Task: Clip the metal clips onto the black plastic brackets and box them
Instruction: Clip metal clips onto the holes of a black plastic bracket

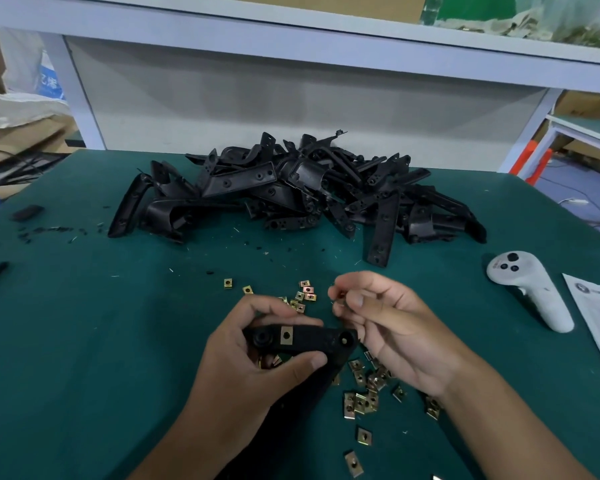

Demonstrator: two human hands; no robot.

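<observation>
Bracket pile [298, 192] lies behind the scattered clips [361, 393]; controller [530, 292] sits right.

My left hand [257, 355] is hiding the bracket's [312, 337] lower part; the right hand's fingertips [342, 299] are covering something too small to identify.

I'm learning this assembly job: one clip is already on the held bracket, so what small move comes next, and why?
Probably bring the right hand, which pinches a small clip, down to the bracket the left hand grips. Its right-end hole is bare, while one clip already sits nearer the left end.
</observation>
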